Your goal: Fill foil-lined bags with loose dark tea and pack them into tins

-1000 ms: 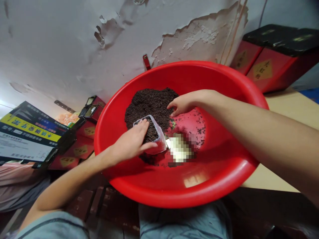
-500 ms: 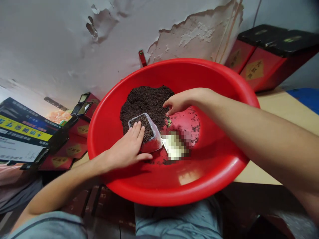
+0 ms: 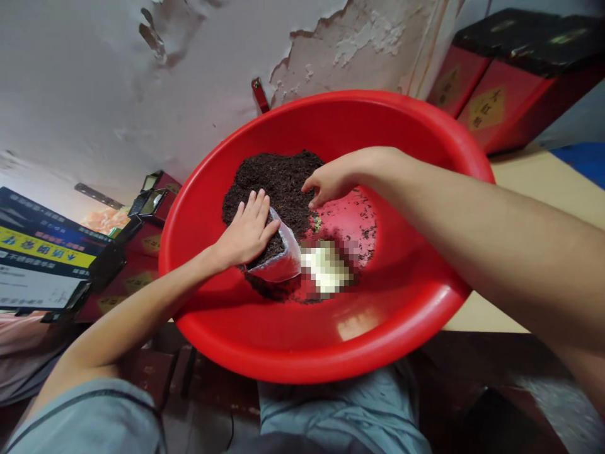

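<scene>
A large red plastic basin [image 3: 406, 343] holds a heap of dark soil [image 3: 278, 170] toward its far left side. In front of the heap sits a clear square container [image 3: 286, 258] filled with soil. My left hand [image 3: 249, 230] lies flat across the container's top, fingers outstretched on the soil. My right hand [image 3: 328, 183] hovers by the right edge of the heap, fingers curved and apart, nothing visible in them. Beside the container is a bright, pixelated item [image 3: 328, 268] that I cannot make out. Loose crumbs of soil are scattered over the basin floor.
Red boxes with black lids [image 3: 491, 94] stand behind the basin at right, on a light wooden tabletop [image 3: 534, 183]. At left are smaller red boxes [image 3: 151, 233] and a dark printed carton [image 3: 42, 252]. Behind rises a wall with peeling paint [image 3: 368, 47].
My left hand has shifted up and over the container, covering more of its soil. More soil shows spilled at the container's near side. My right hand stays by the heap.
</scene>
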The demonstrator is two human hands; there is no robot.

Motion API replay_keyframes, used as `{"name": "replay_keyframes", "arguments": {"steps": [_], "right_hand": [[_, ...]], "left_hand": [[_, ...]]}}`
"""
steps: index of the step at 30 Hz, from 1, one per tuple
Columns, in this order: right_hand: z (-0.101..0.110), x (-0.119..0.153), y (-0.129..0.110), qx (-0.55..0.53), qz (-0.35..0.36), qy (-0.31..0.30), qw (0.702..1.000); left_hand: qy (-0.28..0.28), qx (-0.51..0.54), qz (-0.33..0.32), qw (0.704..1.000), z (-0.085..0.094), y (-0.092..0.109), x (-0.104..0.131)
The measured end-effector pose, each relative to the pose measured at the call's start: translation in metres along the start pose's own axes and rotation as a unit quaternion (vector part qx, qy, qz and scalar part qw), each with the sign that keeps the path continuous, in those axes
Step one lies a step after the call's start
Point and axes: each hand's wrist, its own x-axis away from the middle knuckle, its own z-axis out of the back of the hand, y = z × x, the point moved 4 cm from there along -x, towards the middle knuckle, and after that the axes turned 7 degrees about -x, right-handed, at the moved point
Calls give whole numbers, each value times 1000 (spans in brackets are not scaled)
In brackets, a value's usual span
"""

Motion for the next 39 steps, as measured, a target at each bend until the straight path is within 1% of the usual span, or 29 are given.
{"name": "replay_keyframes", "arguments": {"steps": [3, 6, 8, 10, 12, 14, 15, 16, 17, 20, 22, 24, 27, 29, 31, 32, 34, 36, 39], "right_hand": [[-5, -15, 12, -16, 27, -55, 998], [-11, -36, 27, -50, 53, -25, 997], [-25, -48, 35, -61, 53, -17, 997], [-49, -54, 38, -59, 33, -35, 997], [-79, -51, 36, -31, 3, -93, 995], [-111, -41, 32, 24, -22, -171, 985], [-123, -34, 30, 49, -31, -200, 978], [-133, -28, 27, 68, -35, -210, 975], [-140, -23, 25, 76, -37, -204, 975], [-144, -11, 20, 45, -28, -156, 986], [-140, -5, 19, 31, -15, -157, 987], [-131, -3, 17, 60, -6, -177, 982], [-106, -9, 16, 151, 9, -192, 970], [-80, -15, 16, 186, 13, -180, 966], [-48, -17, 18, 189, 6, -144, 971], [-31, -16, 19, 185, -1, -120, 975], [2, -10, 22, 170, -19, -76, 982], [29, -1, 21, 145, -44, -54, 987], [56, 13, 11, 101, -79, -27, 991]], "left_hand": [[-25, 8, -20, 999, -1, 2, 10], [-37, 18, -41, 998, -3, 13, 22], [-23, -2, -49, 999, -5, 19, 25], [3, -32, -58, 998, -6, 22, 23], [27, -51, -70, 996, -8, 20, 19], [44, -54, -82, 994, -10, 16, 16], [50, -48, -89, 994, -11, 14, 15], [56, -37, -96, 993, -13, 12, 14], [63, -23, -104, 992, -14, 11, 13], [85, 45, -128, 987, -15, 8, 11], [105, 109, -137, 979, -9, 5, 9], [141, 178, -135, 965, 3, -2, 5], [236, 260, -100, 931, 27, -21, 3], [289, 292, -57, 910, 39, -35, 5], [310, 311, -21, 898, 46, -46, 7], [317, 312, -13, 896, 47, -49, 8], [332, 293, -20, 896, 51, -51, 10], [344, 262, -32, 901, 52, -52, 9], [334, 247, -9, 910, 50, -55, 3]]}}
